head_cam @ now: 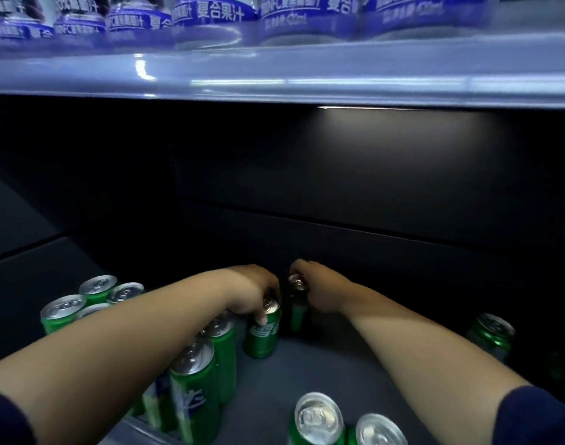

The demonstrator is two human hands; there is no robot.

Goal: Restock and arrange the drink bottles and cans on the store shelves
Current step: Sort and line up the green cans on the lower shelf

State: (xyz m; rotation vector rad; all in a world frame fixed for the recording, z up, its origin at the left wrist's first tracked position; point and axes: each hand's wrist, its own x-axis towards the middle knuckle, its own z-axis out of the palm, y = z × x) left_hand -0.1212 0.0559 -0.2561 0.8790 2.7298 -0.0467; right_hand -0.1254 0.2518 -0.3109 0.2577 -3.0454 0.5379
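The left can (263,337) and right can (297,314) are upright, side by side deep on the shelf (326,367), with a narrow gap between them. Your left hand (252,293) curls over the left can's top, thumb down its side. Your right hand (319,290) wraps the right can's rim. Set both flat, labels forward, in line with the row (207,358) under your left forearm. Draw your arms out high, so you don't topple the front cans (319,419).

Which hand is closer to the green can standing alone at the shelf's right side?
Right. The right hand, gripping the rear can, is left of the lone can; the left hand, gripping a nearer can, is farther left still.
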